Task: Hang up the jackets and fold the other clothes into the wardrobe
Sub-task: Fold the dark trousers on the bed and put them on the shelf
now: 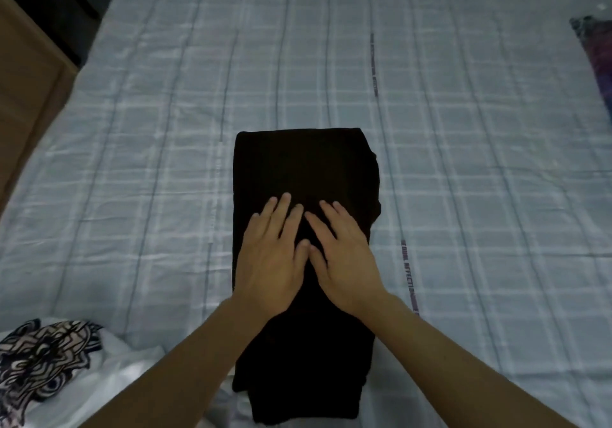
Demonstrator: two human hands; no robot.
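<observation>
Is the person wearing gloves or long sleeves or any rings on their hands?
No. The left hand and right hand are bare, with no gloves, rings or watch showing. Both forearms are uncovered right down to the bottom edge of the picture, so no sleeves are visible. Fingernails look short and unpainted.

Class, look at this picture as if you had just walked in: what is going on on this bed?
A person is folding clothes on a bed covered with a pale blue checked sheet. Both the left hand and the right hand lie flat, fingers straight, side by side on a black garment folded into a long rectangle, pressing it smooth. A white garment with a black swirling print lies at the near left, apart from the hands.
</observation>
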